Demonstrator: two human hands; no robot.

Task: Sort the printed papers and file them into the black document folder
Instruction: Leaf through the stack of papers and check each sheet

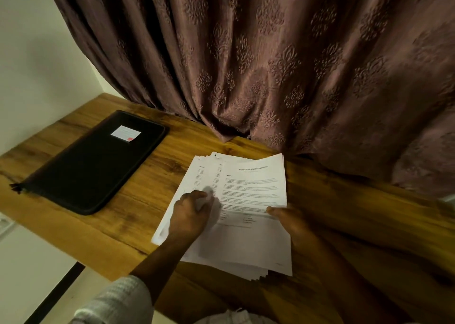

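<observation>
The printed papers [248,240] lie in a loosely fanned stack on the wooden table [357,215], midway between its near and far edges. Their long axis runs from the near edge toward the far one, with the headings at the far end; the far corners almost reach the curtain's hem. The sheet edges step out at the near right corner of the stack and along its left side. The print is too soft to read apart from a title line.

The left hand [190,215] rests on the left part of the stack, fingers curled round a raised bit of white sheet, blurred by motion. The right hand [290,221] grasps the right edge, thumb on top; its fingers are hidden and its wrist fades into shadow.

The black document folder [98,166] lies closed and flat toward the table's left far corner, well apart from the papers, its long axis slanting from the near left edge toward the far edge, a white label [125,132] at the far end. A brown patterned curtain [270,52] hangs behind
</observation>
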